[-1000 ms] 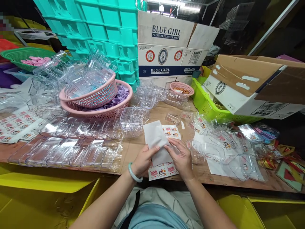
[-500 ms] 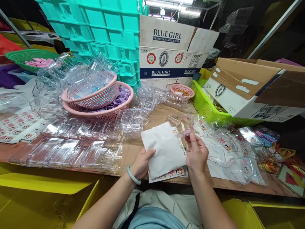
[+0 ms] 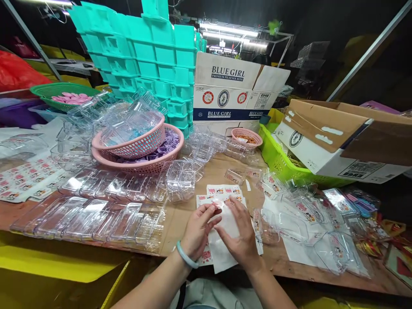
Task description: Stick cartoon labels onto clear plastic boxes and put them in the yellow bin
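Note:
Both my hands meet over a white sticker sheet (image 3: pixel 225 249) lying at the near edge of the table. My left hand (image 3: pixel 198 229), with a pale green bangle on the wrist, pinches a small sticker at the sheet's top. My right hand (image 3: pixel 238 234) lies across the sheet with fingers curled toward the same spot. More printed sticker sheets (image 3: pixel 223 191) lie just beyond my fingers. Open clear plastic boxes (image 3: pixel 96 212) lie in rows to the left, and clear boxes with stickers on them (image 3: pixel 289 223) are scattered to the right.
Two stacked pink baskets (image 3: pixel 138 150) hold clear boxes and purple pieces. Teal crates (image 3: pixel 144 60) and a Blue Girl carton (image 3: pixel 231 90) stand behind. A lime basket (image 3: pixel 277 154) and a tipped carton (image 3: pixel 337 137) sit right. A green basket (image 3: pixel 61 90) sits far left.
The white backing sheet that my left hand held up has come down onto the table. My right hand moved back from the right onto the sheet, and both hands now meet at its top.

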The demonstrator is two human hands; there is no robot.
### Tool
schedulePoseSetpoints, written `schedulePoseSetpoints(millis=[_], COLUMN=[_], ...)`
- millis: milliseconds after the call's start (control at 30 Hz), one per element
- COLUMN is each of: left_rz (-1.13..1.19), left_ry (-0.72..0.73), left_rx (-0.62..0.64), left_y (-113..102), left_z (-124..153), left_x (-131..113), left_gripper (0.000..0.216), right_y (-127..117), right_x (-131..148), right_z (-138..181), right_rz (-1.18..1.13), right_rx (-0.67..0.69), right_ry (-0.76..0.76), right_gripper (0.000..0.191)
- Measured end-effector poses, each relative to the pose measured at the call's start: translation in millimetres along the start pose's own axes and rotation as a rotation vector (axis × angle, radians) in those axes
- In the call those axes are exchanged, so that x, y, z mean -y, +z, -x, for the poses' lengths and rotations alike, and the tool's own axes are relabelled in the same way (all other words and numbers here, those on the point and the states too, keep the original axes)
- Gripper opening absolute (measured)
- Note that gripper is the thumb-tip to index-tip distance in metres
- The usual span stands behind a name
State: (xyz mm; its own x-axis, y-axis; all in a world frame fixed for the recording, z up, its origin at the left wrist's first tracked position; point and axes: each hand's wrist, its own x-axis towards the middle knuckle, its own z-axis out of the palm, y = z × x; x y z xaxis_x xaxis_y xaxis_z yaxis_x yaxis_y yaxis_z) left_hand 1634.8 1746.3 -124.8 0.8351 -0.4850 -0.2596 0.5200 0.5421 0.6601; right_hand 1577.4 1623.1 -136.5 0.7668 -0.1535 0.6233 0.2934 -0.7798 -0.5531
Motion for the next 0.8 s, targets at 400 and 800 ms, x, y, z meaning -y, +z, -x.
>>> schedulePoseSetpoints(millis=[400, 800], left_rz=[-0.167, 0.021], left_ry=[-0.053, -0.167], left_rx=[0.045, 0.149], left_y=[-6, 16], left_z=[-15, -50], left_x=[10, -24], left_gripper=[0.031, 0.04], right_y=[-46, -33], right_x=[-76, -55], right_z=[-122, -132], right_rz=[-0.626, -0.781], right_rx=[-0.082, 0.13], right_ry=[0.619, 0.461], right_gripper=[0.045, 0.053])
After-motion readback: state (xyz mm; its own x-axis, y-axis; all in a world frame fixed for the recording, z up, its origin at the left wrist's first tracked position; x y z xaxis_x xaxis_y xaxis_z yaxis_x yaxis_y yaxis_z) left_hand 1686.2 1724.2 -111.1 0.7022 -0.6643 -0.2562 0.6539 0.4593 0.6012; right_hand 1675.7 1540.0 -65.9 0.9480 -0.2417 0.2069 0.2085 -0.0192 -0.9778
